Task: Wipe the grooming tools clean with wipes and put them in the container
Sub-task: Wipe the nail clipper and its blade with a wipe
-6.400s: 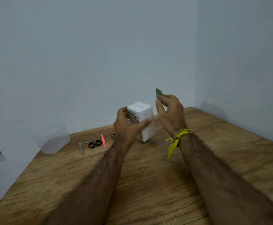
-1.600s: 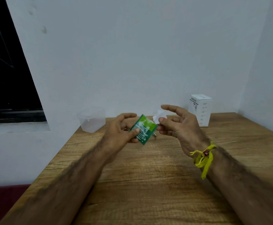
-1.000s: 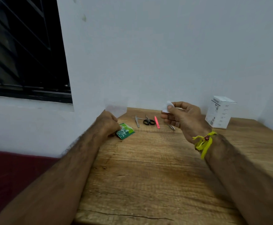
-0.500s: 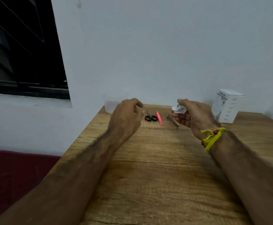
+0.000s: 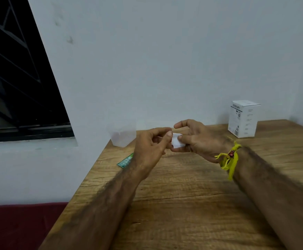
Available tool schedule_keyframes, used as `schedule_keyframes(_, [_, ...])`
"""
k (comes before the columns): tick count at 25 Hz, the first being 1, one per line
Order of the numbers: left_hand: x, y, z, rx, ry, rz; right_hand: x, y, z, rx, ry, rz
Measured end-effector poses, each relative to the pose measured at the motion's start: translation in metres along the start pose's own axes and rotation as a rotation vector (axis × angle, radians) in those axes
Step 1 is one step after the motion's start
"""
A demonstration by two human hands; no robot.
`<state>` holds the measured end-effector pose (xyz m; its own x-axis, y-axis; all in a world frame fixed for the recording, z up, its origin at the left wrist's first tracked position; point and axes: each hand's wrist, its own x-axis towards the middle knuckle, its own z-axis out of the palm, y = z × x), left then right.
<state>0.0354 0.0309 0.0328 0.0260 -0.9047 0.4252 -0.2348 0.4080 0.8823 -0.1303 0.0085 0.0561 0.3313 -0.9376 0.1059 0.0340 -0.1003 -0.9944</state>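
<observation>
We pinch the small folded white wipe [image 5: 177,141] between left hand [image 5: 149,147] and right hand [image 5: 199,141], both curled on it, above the wooden table [image 5: 183,204].

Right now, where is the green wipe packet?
In the head view, the green wipe packet lies flat on the wooden table near its left edge, partly hidden behind the left hand, in front of the clear container.

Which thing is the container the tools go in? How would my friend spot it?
Find the wooden table and follow its far left corner to the wall. There stands the container, beyond the green sachet. It alone is see-through plastic; the box is solid white.
</observation>
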Motion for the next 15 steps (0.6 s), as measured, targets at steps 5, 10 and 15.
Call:
schedule_keyframes(5, [0.003, -0.006, -0.006, 0.127, 0.05, 0.043, -0.001, 0.002, 0.007, -0.011, -0.063, -0.005])
schedule_keyframes(10, [0.008, -0.005, -0.014, -0.262, 0.138, -0.304, 0.0, 0.002, -0.004, -0.069, 0.058, -0.152])
schedule_keyframes(15, [0.007, -0.006, -0.013, -0.334, 0.084, -0.41, 0.0, 0.012, 0.008, -0.23, 0.091, -0.339])
